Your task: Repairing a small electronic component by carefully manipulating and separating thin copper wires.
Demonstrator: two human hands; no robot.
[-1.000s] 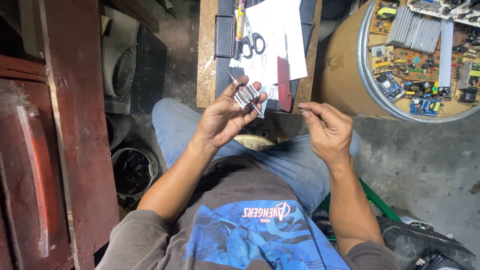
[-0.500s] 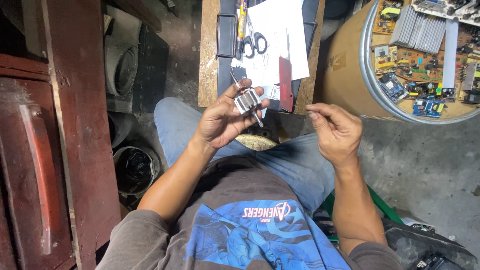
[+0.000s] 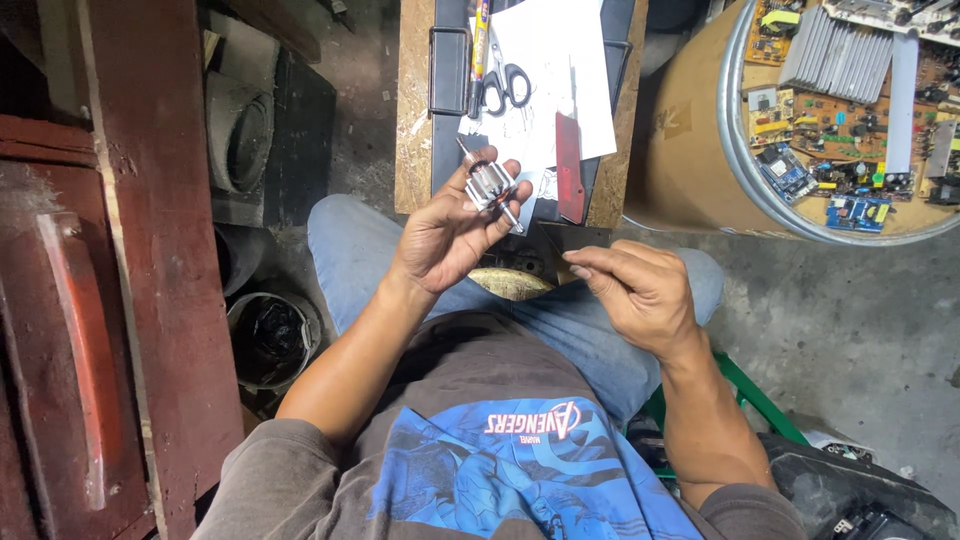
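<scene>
My left hand [image 3: 450, 232] holds a small motor armature [image 3: 490, 186], a slotted metal core on a thin steel shaft, between thumb and fingers in front of the bench edge. My right hand [image 3: 632, 290] hovers lower and to the right, over my right knee, with thumb and forefinger pinched together; whether something thin such as a wire is held there I cannot tell. Both hands are above my lap in blue jeans.
A narrow wooden bench [image 3: 412, 120] ahead carries a black tray [image 3: 450, 70], white paper [image 3: 560, 80], black-handled scissors [image 3: 505, 85] and a red-handled tool [image 3: 569, 170]. A brown drum [image 3: 690, 150] topped with circuit boards [image 3: 850, 110] stands at right. Red wooden beams [image 3: 150, 250] run along the left.
My right hand has moved down and left, closer to my lap. My left hand with the armature has stayed nearly in place, turning the part slightly.
</scene>
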